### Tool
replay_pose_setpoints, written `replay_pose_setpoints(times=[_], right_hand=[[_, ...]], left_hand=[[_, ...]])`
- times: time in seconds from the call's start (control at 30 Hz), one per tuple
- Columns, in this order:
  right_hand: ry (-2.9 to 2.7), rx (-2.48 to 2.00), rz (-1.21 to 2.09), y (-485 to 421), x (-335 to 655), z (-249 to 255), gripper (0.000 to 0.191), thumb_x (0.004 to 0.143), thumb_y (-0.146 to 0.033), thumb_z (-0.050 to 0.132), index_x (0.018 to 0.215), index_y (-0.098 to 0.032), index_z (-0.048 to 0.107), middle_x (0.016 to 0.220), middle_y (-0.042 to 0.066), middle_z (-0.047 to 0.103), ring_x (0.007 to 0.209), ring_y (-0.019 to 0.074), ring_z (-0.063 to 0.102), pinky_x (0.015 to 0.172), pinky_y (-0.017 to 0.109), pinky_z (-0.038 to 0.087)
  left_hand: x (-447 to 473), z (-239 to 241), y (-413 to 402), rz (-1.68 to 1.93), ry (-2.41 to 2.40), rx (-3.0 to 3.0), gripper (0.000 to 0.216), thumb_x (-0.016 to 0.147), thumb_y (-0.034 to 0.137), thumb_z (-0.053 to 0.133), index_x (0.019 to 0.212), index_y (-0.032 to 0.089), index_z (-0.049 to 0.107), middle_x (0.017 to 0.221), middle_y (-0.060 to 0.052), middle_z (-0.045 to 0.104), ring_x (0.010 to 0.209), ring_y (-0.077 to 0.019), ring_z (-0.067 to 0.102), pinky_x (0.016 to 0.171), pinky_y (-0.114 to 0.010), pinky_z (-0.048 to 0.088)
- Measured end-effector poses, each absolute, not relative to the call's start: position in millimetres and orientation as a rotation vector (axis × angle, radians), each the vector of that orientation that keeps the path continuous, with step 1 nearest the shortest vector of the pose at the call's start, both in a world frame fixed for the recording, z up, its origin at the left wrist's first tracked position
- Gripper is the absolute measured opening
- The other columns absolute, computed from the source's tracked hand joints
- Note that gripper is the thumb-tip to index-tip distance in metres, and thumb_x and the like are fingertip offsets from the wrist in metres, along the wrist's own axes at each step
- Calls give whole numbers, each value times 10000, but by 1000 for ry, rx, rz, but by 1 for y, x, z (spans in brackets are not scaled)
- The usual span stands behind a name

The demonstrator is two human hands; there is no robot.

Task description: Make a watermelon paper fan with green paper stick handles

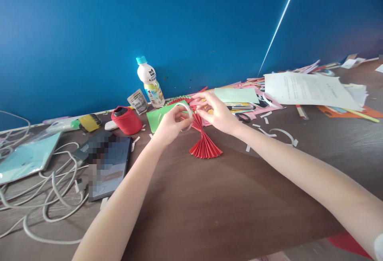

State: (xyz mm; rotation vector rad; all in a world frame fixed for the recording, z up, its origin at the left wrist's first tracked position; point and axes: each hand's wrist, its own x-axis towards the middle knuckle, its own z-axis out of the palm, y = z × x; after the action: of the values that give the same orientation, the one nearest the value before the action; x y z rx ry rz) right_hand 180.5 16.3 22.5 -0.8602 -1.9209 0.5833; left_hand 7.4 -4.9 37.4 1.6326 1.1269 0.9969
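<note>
My left hand (172, 124) is closed around a roll of white tape (190, 114), which stands on edge between thumb and fingers. Just to the right, my right hand (218, 111) is held with its fingers curved and apart; I see nothing in it. Below the hands, a red pleated paper fan (206, 146) rests on the dark table, pinched in at its middle and spread toward me. Its upper part is partly hidden by my right hand. Behind my left hand lies a green sheet of paper (153, 119).
A bottle (151, 83) stands by the blue wall beside a red spool (127, 121). On the left are a tablet (112, 173) and tangled white cables (54, 185). Black-handled scissors (243, 117), paper strips (279, 131) and a printed sheet (305, 89) lie on the right.
</note>
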Motion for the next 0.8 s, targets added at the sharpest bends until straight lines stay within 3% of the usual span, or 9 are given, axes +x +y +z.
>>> replay_pose_setpoints(times=[0.27, 0.43, 0.6, 0.8], right_hand=[[-2063, -731, 539, 8, 177, 27, 214, 818, -146, 465, 983, -208, 585, 1073, 48, 603, 993, 168, 545, 784, 316, 464], [-2045, -730, 614, 11, 179, 25, 203, 804, -142, 466, 958, -203, 583, 1076, 42, 617, 997, 164, 553, 799, 322, 455], [-2001, -714, 748, 10, 182, 25, 67, 807, -159, 464, 841, -199, 506, 1084, 51, 612, 967, 161, 570, 860, 359, 440], [-1986, -747, 716, 10, 180, 26, 270, 808, -164, 489, 1071, -225, 500, 1065, 48, 603, 914, 162, 576, 817, 351, 453]], left_hand=[[8, 37, -5, 1014, 1133, 1514, 347, 624, 311, 693, 908, 153, 574, 725, -3, 624, 568, -85, 528, 542, -227, 391], [8, 39, -7, 991, 1150, 1496, 332, 626, 301, 695, 891, 148, 567, 724, 2, 601, 573, -80, 520, 541, -215, 386], [6, 39, -6, 965, 1159, 1481, 359, 628, 310, 699, 916, 142, 567, 707, 7, 598, 553, -70, 503, 530, -212, 368], [6, 38, -6, 911, 1149, 1491, 421, 665, 326, 667, 1030, 139, 569, 680, 10, 608, 517, -57, 462, 513, -204, 333]])
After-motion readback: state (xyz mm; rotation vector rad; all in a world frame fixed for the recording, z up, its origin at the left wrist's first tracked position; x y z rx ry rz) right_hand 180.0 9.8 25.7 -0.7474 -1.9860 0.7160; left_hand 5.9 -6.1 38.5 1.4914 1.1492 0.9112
